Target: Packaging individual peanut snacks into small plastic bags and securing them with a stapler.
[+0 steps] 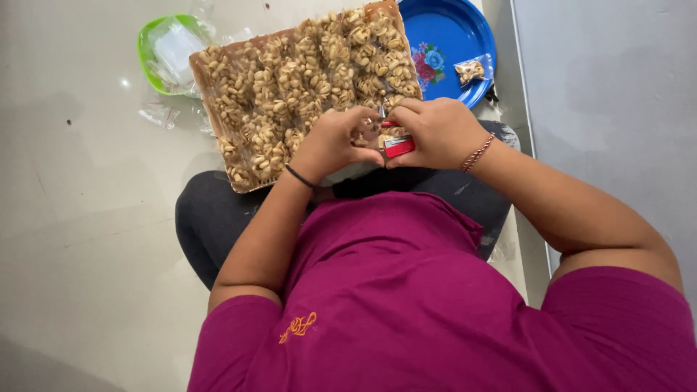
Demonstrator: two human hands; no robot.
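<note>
Two hands meet at the near edge of a board (218, 94), at frame centre. Items are listed from 9 o'clock to 3 o'clock.

1. Green dish (149, 36): at 10 o'clock of the board, on the pale floor (72, 218). It holds clear bags (174, 51); more clear wrappers lie just beside it.
2. Board: rests tilted on the person's dark-clad lap, long side running toward 1 o'clock. It is covered edge to edge with small packets (305, 72) of pale nuts in clear film.
3. Left hand (335, 141): at the board's 5 o'clock corner. A black band sits on the wrist. Fingers are curled together and pinch a clear packet; the packet is mostly hidden by the fingers.
4. Stapler (398, 145): red, with a metal part, between the two hands and touching both.
5. Right hand (435, 131): just at 3 o'clock of the left hand. A beaded bracelet sits on the wrist. Fingers are closed around the stapler.
6. Blue plate (450, 29): at 2 o'clock of the hands, floral print inside. One filled packet (470, 70) lies on it, apart from the board.
</note>
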